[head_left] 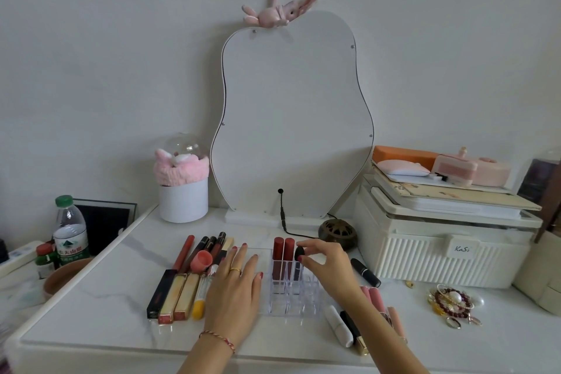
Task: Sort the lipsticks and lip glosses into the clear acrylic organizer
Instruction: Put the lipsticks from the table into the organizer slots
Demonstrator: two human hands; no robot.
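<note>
Two red lipsticks [283,255] stand in the back row of the clear acrylic organizer [293,294] on the bench [91,307]. My right hand [329,264] pinches a dark lipstick [299,261] in the adjoining slot; my left hand [235,288] lies flat, fingers straight, beside the organizer.

White marble table [100,307] bears organizer [291,297], lipsticks [182,294].

Organizer [291,297] front cells open from above, lipsticks [182,279] crowding left, tubes [349,325] right
</note>
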